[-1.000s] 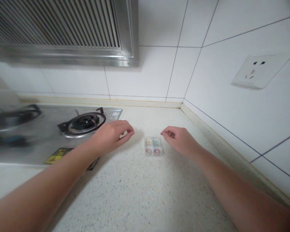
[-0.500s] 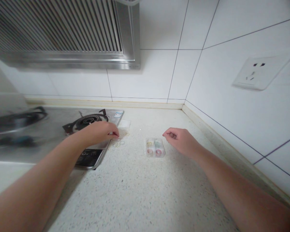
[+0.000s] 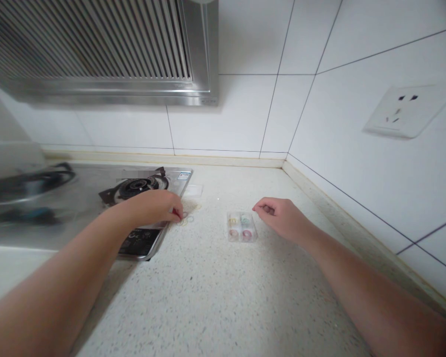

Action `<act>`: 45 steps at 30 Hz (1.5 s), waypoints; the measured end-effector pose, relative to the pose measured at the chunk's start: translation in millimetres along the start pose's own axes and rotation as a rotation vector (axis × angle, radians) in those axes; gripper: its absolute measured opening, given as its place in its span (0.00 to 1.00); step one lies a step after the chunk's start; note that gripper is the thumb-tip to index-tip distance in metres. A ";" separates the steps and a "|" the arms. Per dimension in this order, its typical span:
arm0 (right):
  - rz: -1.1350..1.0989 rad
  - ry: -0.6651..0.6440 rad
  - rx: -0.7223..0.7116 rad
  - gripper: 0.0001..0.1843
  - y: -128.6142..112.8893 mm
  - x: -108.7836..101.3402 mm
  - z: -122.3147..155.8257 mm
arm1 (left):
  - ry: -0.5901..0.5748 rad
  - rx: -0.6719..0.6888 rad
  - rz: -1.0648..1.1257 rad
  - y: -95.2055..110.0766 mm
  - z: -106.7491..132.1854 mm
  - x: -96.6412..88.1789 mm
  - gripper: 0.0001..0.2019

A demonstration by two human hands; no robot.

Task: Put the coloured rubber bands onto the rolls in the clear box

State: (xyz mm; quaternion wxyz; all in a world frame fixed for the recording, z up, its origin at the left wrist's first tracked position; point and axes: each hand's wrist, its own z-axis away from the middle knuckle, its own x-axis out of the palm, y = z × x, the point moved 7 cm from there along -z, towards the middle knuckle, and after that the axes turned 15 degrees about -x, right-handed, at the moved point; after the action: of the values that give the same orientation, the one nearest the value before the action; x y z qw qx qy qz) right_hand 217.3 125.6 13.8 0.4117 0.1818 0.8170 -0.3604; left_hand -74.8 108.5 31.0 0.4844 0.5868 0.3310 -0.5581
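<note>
A small clear plastic box (image 3: 241,227) with coloured rubber bands in its compartments lies on the speckled countertop (image 3: 215,297). My right hand (image 3: 280,218) rests just right of it, fingers curled in, nothing visible in them. My left hand (image 3: 156,208) is at the stove's right edge, fingertips pinched on a small red rubber band among a few loose rubber bands (image 3: 186,218). The box's clear lid (image 3: 193,189) lies behind them.
A steel gas stove (image 3: 96,203) with a burner (image 3: 137,186) fills the left. A pan (image 3: 26,181) sits on its far left burner. A range hood (image 3: 96,49) hangs above. Tiled walls meet in a corner; a wall socket (image 3: 403,109) is on the right.
My left hand moved left from the middle of the counter to the loose bands by the stove and pinched one. My right hand stayed beside the box.
</note>
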 end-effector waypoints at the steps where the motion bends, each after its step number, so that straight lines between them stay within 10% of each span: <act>1: -0.001 -0.002 0.000 0.11 -0.3 0.2 0.1 | -0.010 -0.004 -0.012 0.3 -0.1 1.0 0.07; 14: -0.017 -0.020 -0.010 0.11 -1.9 1.9 0.1 | 0.061 -0.005 -0.077 16.4 2.3 -0.6 0.06; 32: -0.425 0.024 -0.097 0.12 -47.5 18.7 2.6 | 0.065 -0.095 0.888 84.2 -0.4 29.5 0.12; 45: -0.508 0.019 -0.168 0.09 -69.5 17.1 4.1 | 0.026 -0.103 1.064 101.4 8.0 24.9 0.11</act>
State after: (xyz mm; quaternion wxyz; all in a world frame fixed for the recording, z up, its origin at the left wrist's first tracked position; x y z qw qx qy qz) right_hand 168.1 75.7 28.9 0.3140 -0.0604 0.8675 -0.3811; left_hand 20.7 65.6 27.7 0.7246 0.6557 0.0208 -0.2111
